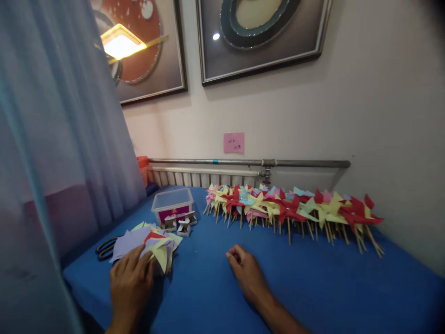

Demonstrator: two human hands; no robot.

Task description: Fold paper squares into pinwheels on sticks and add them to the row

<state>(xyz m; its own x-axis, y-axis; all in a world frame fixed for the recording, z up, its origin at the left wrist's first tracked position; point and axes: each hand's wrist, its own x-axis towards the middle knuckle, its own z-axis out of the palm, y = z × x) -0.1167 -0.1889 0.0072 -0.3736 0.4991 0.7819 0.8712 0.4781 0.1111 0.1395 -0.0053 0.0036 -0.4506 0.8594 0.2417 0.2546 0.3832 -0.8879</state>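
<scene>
Head view, from where I'm standing: the left hand [132, 269] lies against the near side of the loose coloured paper pile [134, 239] — whether it pinches a piece, I can't tell. The right hand [245, 269] is curled in over the blue tabletop [198, 292], nothing showing in it. That pile sits beside the scissors [105, 250], and its paper looks feather-light, bendy, easily creased or slid askew — best taken lightly by one edge.
</scene>
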